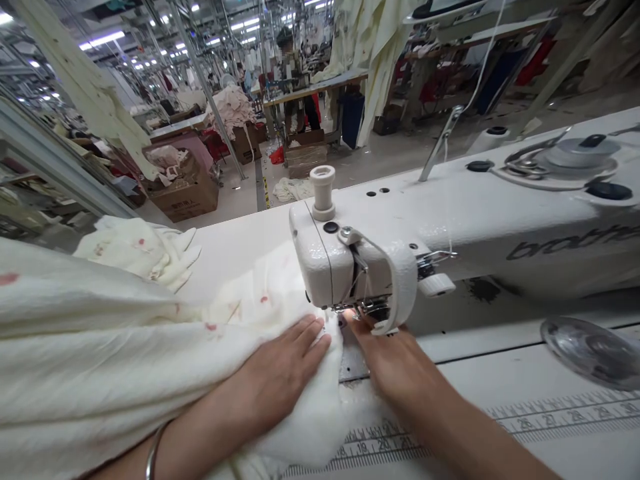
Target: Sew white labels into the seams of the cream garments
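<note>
Fabric [125, 333] lengthwise rightward to machine [320, 267] | left hand [275, 377]: fingers outstretched | right hand [395, 360]: fingers hidden, can't tell

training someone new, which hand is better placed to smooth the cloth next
Probably the left hand: it lies palm-down on the cloth, while the right hand reaches under the sewing machine head, partly hidden.

A white worktop [500, 377] carries a sewing machine [450, 213] across its right side, with a printed ruler strip [560, 417] running along the near part. Cream cloth [125, 353], dotted with reddish marks, spreads over the left, partly covering the strip. Behind it sits a crumpled pile of similar fabric [137, 247]; at right rests what appears to be a clear plastic dish [590, 350].
</note>
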Tool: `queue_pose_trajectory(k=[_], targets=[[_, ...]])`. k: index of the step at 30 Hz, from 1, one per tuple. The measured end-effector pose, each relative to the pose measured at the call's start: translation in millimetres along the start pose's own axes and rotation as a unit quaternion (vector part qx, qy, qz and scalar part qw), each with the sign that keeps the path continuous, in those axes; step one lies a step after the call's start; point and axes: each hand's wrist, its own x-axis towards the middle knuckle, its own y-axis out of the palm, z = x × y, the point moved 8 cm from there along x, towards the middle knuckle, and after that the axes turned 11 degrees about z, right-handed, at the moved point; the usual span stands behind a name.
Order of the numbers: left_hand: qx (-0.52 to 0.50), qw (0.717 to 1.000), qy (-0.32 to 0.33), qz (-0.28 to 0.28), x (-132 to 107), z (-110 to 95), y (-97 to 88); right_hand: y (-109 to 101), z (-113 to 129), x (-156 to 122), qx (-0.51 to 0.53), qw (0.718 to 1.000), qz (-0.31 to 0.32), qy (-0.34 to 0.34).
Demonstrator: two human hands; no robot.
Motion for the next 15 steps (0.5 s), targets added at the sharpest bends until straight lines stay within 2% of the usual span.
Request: queue_pose_trajectory(k=[3, 5, 10, 15], targets=[[0.003, 1.000, -0.005, 0.002, -0.2, 0.0, 1.9, -6.3, 23.7, -25.0, -0.017, 0.998, -0.051, -0.018], [0.005, 1.000, -0.002, 0.008, 0.8, -0.9, 0.8, -3.3, 29.8, -32.5, -0.019, 0.999, -0.050, -0.013], [-0.014, 0.999, -0.004, 0.034, 5.1, -1.3, -4.6, 7.2, 28.3, -35.2, 0.000, 0.999, -0.050, -0.002], [-0.025, 0.999, -0.002, 0.030, 5.7, -2.3, -7.9, 12.3, 27.0, -35.3, 0.015, 0.998, -0.051, 0.018]])
